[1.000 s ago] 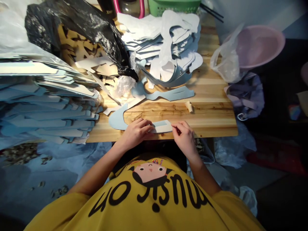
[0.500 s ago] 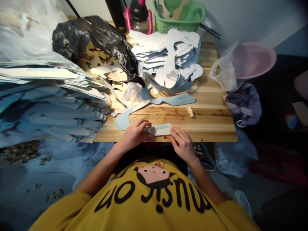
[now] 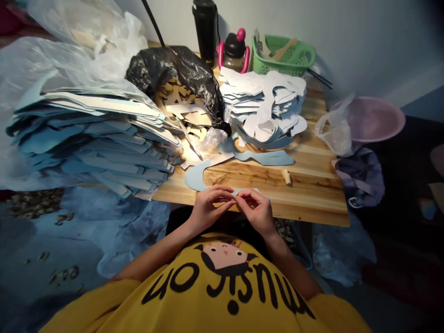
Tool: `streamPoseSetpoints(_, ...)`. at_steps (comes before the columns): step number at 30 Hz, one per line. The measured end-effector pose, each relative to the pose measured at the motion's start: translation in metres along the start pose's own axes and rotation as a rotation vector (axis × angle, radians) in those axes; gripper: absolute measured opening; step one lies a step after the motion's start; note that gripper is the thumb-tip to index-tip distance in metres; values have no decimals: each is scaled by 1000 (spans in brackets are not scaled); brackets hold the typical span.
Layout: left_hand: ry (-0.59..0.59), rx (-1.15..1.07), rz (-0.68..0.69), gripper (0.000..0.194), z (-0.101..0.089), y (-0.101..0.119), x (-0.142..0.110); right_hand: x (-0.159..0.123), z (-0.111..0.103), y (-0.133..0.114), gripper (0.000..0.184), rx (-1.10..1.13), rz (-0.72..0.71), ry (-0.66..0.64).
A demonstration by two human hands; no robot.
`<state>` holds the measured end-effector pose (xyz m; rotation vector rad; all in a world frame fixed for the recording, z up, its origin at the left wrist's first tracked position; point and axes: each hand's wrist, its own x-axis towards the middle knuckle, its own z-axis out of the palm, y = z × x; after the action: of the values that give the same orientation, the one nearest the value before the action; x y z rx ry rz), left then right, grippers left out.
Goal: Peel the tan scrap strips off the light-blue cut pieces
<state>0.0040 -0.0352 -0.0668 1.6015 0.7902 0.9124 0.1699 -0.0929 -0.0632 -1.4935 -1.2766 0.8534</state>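
Observation:
My left hand and my right hand are raised together just above the table's front edge, their fingertips meeting. Between them they pinch a pale blue card piece, which the fingers mostly hide. A curved blue card cutout lies on the wood to the left of my left hand. A long blue cutout lies farther forward, and a small rolled tan scrap sits to the right.
The wooden table holds a tall stack of blue cutouts, a white cutout pile and a black plastic bag. Behind stand a black flask, a pink-handled bottle and a green basket. A pink basin sits right.
My hands have drawn together and now pinch the card piece at the fingertips, where it lay flat on the table before. The view has tilted up, showing more of the back of the table.

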Motion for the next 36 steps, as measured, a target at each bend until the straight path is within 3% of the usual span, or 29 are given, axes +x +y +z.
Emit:
streamPoseSetpoints(6, -65, 69, 38, 12, -2, 0, 9, -9, -7, 4, 12, 33, 16, 16)
streamPoseSetpoints(10, -76, 75, 79, 14, 6, -4, 11, -11, -9, 3, 14, 61, -21, -23)
streamPoseSetpoints(17, 67, -58, -7, 17, 23, -3, 3, -10, -16, 4, 12, -46, -160, 20)
streamPoseSetpoints(25, 54, 20, 16, 15, 22, 0, 8, -12, -14, 2, 10, -133, -194, 69)
streamPoseSetpoints(32, 38, 108, 56, 10, 27, -3, 9, -10, -15, 9, 9, -26, -5, 89)
streamPoseSetpoints(36, 84, 37, -39, 9, 23, -15, 6, -4, -22, 33, 13, 196, 135, 266)
